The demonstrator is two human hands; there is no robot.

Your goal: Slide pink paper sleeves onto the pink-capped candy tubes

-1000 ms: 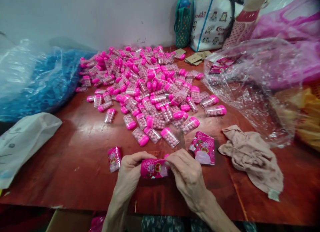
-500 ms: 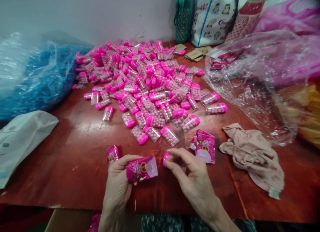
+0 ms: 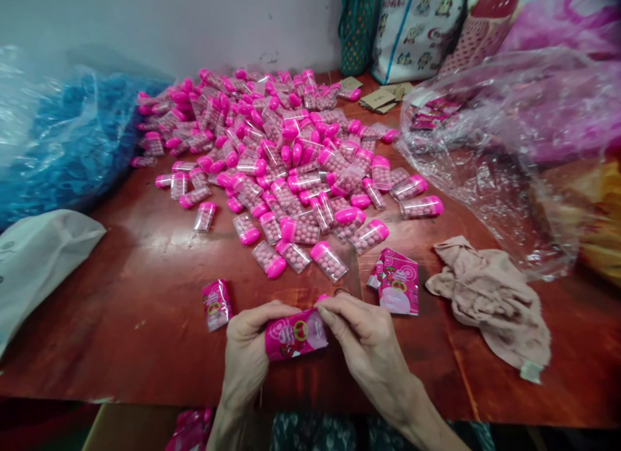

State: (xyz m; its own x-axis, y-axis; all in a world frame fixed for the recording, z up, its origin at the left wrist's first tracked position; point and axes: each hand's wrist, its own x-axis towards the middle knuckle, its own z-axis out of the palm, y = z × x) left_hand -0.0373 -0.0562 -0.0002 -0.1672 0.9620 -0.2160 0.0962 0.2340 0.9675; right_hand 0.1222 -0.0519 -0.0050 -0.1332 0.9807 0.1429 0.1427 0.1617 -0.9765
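My left hand point(image 3: 246, 347) is closed on a printed pink plastic sleeve point(image 3: 292, 338), held sideways above the front of the table. At the sleeve's right end, my right hand point(image 3: 371, 344) pinches a small candy container; only a bit of its pink cap point(image 3: 323, 298) shows behind the fingertips. How far the container is inside the sleeve is hidden. A sleeved candy container point(image 3: 216, 305) lies left of my left hand. Flat pink sleeves point(image 3: 398, 283) rest beyond my right hand. Past both hands spreads a big heap of clear candy containers point(image 3: 291, 179) with pink caps and pale pink balls.
A crumpled beige cloth point(image 3: 490, 296) lies on the right of the red-brown table point(image 3: 145, 347). Behind it is a clear plastic bag point(image 3: 456, 160). A bag of blue pieces point(image 3: 92, 140) and a white bag point(image 3: 48, 257) stand left. Cardboard pieces point(image 3: 381, 99) lie at the back.
My left hand has moved right with the sleeve, and my right hand has brought the container to the sleeve's end. The sleeved container at left is now uncovered. The view has shifted slightly.
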